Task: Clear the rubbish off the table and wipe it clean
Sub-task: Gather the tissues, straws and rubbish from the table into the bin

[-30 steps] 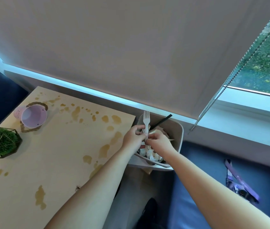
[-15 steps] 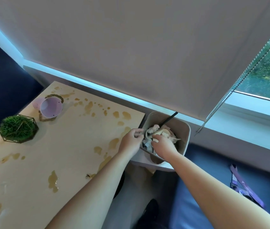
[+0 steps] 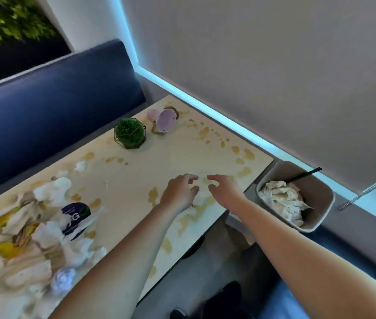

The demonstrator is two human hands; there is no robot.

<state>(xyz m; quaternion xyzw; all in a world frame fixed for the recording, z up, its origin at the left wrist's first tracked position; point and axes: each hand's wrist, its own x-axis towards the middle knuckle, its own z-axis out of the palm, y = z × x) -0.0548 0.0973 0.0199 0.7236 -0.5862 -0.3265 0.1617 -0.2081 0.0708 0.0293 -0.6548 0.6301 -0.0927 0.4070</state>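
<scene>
Stained table [image 3: 159,157]; one bin [image 3: 316,217] (tissue-filled); left hand [image 3: 179,194], right hand [image 3: 225,191] spread, empty.

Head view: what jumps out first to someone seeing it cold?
The heap of crumpled napkins and wrappers on the near left of the table, with a dark purple packet in it. Next, brown spill stains scattered toward the window edge, beside a tipped pink cup. Both hands, left hand and right hand, are over the table with nothing in them, and the bin off the right end is stuffed with paper.
</scene>
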